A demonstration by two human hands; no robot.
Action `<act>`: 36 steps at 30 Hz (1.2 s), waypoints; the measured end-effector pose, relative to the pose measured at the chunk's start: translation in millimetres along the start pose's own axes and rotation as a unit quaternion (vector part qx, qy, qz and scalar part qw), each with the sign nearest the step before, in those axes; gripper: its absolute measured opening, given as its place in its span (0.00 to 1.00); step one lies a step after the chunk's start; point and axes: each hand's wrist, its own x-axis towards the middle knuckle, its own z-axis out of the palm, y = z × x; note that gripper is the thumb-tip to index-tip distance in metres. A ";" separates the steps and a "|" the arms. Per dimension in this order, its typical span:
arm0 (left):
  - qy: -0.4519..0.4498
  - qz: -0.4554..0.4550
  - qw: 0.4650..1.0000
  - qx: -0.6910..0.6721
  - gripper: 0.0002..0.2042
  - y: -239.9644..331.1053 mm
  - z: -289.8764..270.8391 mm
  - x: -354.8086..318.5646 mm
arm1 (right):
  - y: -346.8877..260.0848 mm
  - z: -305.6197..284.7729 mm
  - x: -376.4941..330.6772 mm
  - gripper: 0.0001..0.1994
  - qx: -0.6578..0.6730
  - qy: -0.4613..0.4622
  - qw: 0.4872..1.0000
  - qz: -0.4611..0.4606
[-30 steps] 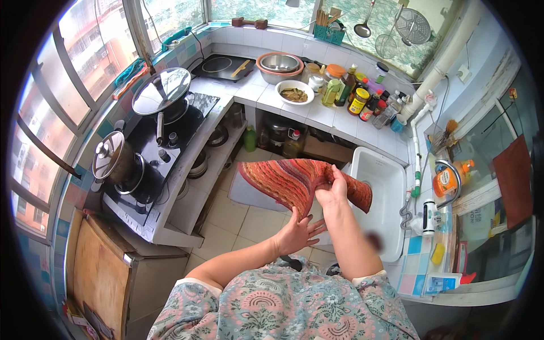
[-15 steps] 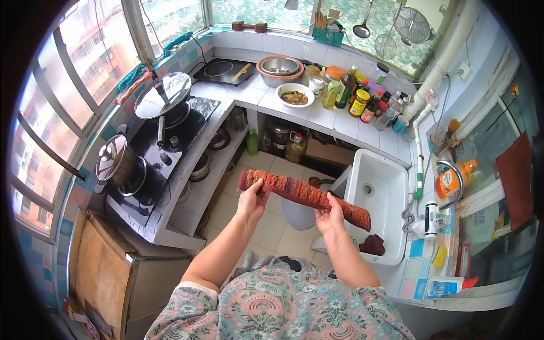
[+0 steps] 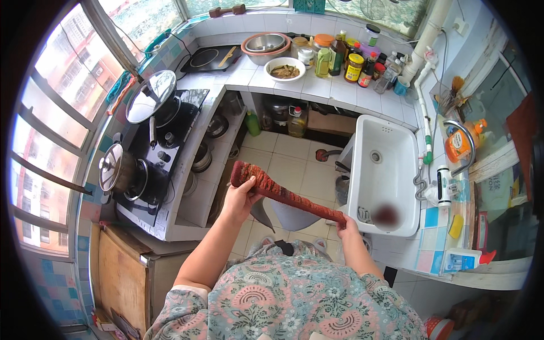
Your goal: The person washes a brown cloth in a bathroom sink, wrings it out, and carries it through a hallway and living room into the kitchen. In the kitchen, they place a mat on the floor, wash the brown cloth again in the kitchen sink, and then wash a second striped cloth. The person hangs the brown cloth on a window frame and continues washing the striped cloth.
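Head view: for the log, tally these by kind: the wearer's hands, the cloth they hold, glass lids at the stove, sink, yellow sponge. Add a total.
Hands: 2
Held cloth: 1
Glass lids: 2
Sink: 1
Yellow sponge: 1
Total: 7

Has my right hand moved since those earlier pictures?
Yes: the right hand has moved back toward you, toward the near end of the sink.

The grey-teal garment [image 3: 277,289] is printed with pink fan-shaped medallions, pale flowers and dark leafy sprigs; its left sleeve [image 3: 180,310] ends in a white edge [image 3: 191,291].
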 end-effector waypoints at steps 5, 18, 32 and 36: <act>0.081 -0.038 0.996 0.020 0.08 0.2 -77.1 3.3 | 12.2 -1.0 -7.3 0.08 -0.075 -0.080 0.992 -0.060; 0.156 -0.167 0.970 0.081 0.04 -32.2 -210.8 49.5 | 43.9 61.1 -25.1 0.11 -0.288 -0.064 0.938 -0.183; 0.161 -0.142 0.973 0.079 0.03 -26.4 -101.5 249.8 | -75.8 186.3 64.6 0.11 -0.388 -0.019 0.854 -0.347; 0.101 -0.134 0.982 0.085 0.05 -17.5 -77.4 259.4 | -93.3 185.6 38.1 0.09 -0.372 -0.012 0.837 -0.401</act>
